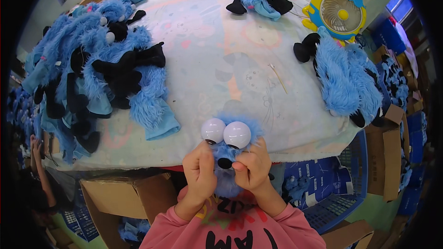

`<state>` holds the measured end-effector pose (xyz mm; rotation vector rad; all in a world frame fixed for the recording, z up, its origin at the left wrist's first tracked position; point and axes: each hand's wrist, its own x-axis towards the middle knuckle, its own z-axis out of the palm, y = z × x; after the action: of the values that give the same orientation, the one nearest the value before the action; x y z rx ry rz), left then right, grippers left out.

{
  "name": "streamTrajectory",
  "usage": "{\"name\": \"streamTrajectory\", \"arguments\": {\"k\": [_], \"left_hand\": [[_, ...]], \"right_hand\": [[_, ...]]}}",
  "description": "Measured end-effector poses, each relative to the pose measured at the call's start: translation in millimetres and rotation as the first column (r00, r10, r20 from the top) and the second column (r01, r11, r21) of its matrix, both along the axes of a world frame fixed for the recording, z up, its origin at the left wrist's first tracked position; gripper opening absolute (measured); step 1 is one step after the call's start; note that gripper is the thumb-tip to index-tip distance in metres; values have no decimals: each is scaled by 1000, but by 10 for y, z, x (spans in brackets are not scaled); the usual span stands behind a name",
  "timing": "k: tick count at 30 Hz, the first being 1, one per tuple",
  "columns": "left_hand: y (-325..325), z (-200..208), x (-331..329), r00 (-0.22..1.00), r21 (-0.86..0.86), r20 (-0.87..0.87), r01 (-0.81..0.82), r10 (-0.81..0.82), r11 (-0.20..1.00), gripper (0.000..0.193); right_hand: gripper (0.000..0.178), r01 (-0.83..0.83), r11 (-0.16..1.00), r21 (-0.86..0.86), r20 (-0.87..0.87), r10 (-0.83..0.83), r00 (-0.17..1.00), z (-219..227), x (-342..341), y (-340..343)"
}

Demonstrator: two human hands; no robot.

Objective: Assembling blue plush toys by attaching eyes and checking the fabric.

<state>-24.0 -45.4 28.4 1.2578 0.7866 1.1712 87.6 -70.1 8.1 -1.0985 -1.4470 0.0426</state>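
Close to my chest, at the near edge of the table, I hold a blue furry plush toy [225, 151] with two large white ball eyes and a black oval nose. My left hand [199, 169] is closed on its left side, just below one eye. On the other side my right hand [252, 165] grips the fur, its thumb beside the nose. Fur hides most of the fingertips. The toy's lower part hangs down in front of my pink top.
A heap of blue-and-black plush skins [99, 60] covers the table's left. More plush pieces [346, 76] lie at right, another [260, 0] at the far edge. A thin wooden stick [278, 78] rests mid-table. There is a yellow fan [342, 14], a cardboard box [124, 196] and a blue crate [339, 212].
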Motion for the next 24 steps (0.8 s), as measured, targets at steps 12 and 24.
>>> {"name": "streamTrajectory", "arguments": {"k": [12,24], "left_hand": [[-3,51,-54,985,108,-124,132,-119,985,2],[-54,72,3,971,189,-234,-6,51,982,11]], "right_hand": [[9,-109,994,6,-89,109,990,-28,127,-3],[10,-88,994,59,-6,88,996,2,109,-5]]}}
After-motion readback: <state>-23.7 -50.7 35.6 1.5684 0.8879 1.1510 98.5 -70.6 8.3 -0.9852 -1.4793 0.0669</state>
